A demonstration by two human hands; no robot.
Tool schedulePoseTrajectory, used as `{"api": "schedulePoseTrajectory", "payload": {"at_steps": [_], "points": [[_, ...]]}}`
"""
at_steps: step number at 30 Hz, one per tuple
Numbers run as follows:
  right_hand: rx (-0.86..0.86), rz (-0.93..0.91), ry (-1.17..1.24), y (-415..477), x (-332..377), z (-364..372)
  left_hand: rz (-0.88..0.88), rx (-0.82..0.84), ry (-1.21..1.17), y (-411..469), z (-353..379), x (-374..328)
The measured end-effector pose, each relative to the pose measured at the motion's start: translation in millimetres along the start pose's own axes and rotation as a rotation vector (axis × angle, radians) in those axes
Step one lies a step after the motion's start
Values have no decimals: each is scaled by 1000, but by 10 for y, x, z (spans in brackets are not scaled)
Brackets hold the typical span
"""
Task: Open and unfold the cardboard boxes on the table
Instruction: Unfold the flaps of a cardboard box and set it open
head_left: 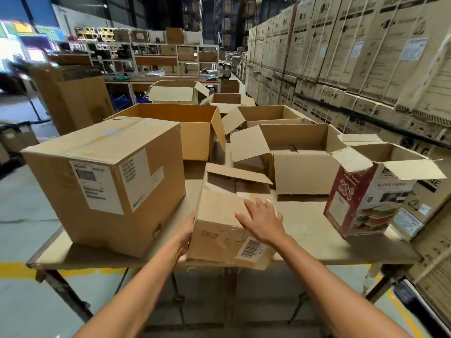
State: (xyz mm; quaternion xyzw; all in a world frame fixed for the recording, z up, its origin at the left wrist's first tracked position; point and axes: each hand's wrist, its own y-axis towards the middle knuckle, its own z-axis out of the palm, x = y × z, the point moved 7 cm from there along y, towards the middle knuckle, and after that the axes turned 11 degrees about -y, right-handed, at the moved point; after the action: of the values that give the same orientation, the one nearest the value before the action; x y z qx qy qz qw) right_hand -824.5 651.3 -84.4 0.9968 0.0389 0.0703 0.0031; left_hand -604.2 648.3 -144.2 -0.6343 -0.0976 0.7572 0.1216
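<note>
Several open boxes (300,172) crowd the warehouse table (305,215).

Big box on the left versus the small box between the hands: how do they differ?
The big box is taped shut; the small box has a flap raised. The big box stands untouched; the left hand and right hand touch the small box. Both are labelled brown cardboard.

Two hands were counted, a left hand (186,230) and a right hand (262,222). Boxes next: one sealed box (109,181), one small box (219,215), one printed box (366,198), and five open boxes (300,172) (195,140) (266,113) (175,93) (225,98) behind. That made eight in all! One table (317,245) stood up front.
</note>
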Motion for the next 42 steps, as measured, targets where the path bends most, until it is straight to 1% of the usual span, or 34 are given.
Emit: {"api": "schedulePoseTrajectory", "payload": {"at_steps": [2,3,6,8,13,17,20,22,24,25,27,28,29,32,33,34,37,39,40,41,42], "points": [[9,0,-23,41,-19,-5,12,91,-78,62,119,-78],[11,1,-33,75,-54,-7,-1,111,-118,86,166,-105],[-4,6,-75,203,-209,0,-48,119,-202,248,308,-99],[-17,19,-121,284,-298,38,-13,103,-152,401,396,-113],[-26,72,-173,435,-353,118,182,4,224,728,409,-290],[-10,106,-147,524,-353,80,405,-99,825,811,483,-517],[6,117,-103,536,-351,58,555,-66,1098,758,615,-631],[20,109,-71,538,-352,37,595,-78,1246,706,675,-705],[63,97,-27,555,-373,1,585,-66,1376,664,741,-774],[92,86,-5,566,-381,-33,553,-43,1400,656,760,-796],[125,60,41,565,-378,-159,480,3,1361,600,787,-890],[107,45,43,559,-375,-262,485,9,1325,556,799,-979],[57,36,24,546,-367,-395,515,4,1292,503,810,-1084],[-192,50,-52,421,-351,-905,679,-7,1161,225,892,-1435],[-240,50,-43,358,-344,-1038,696,4,1117,131,915,-1518],[-252,39,-21,289,-336,-1129,683,31,1072,40,939,-1568],[-191,-22,54,13,-317,-1238,534,182,907,-236,1029,-1591],[-123,-78,54,-216,-292,-1216,329,322,735,-386,1043,-1469],[-74,-109,35,-337,-277,-1169,211,380,704,-436,1036,-1356],[-25,-132,9,-454,-260,-1101,125,432,737,-473,1029,-1215],[13,-147,-17,-568,-245,-1027,107,460,852,-477,1017,-1071]]}}
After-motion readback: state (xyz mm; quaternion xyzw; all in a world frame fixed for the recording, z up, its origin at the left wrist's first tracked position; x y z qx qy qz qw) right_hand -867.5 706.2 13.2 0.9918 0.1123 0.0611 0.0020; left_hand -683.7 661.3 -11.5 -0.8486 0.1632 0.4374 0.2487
